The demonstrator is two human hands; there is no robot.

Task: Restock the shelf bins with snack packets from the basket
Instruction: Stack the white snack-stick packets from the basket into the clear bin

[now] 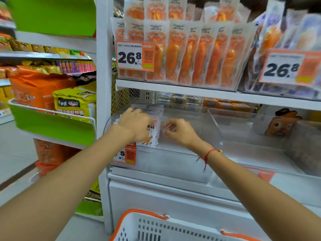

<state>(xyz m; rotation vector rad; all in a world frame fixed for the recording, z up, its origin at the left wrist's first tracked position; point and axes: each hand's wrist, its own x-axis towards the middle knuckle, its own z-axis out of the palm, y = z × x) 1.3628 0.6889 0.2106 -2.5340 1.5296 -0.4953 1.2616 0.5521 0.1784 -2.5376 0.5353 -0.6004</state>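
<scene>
Basket (156, 226), white with orange handles, sits at the bottom centre of the frame, nearest the camera, its inside cut off by the lower edge so any packets left in it cannot be seen. Above it, at mid-frame, two bare hands reach into a clear plastic bin (213, 131) on the white shelf (191, 92). Left hand (135, 126) grips a small stack of white snack packets (152, 134) printed with orange sticks, fingers curled over their top edge and holding them upright against the bin's left side. Right hand (180, 131), a red string (207, 154) at its wrist, hovers just beside the stack with fingers loosely curled; whether it pinches a packet edge is too blurred to tell. Doing this step well probably means keeping the stack upright and square, faces forward, pushed to the left wall, with the right hand steadying the open side before letting go, so that the packets do not slump into the bare part of the bin. Counted: one basket, two hands, one stack whose separate packets cannot be told apart, three orange price tags, with one (134, 55) at upper centre, one (291, 67) at upper right and one (126, 154) on the bin front.
</scene>
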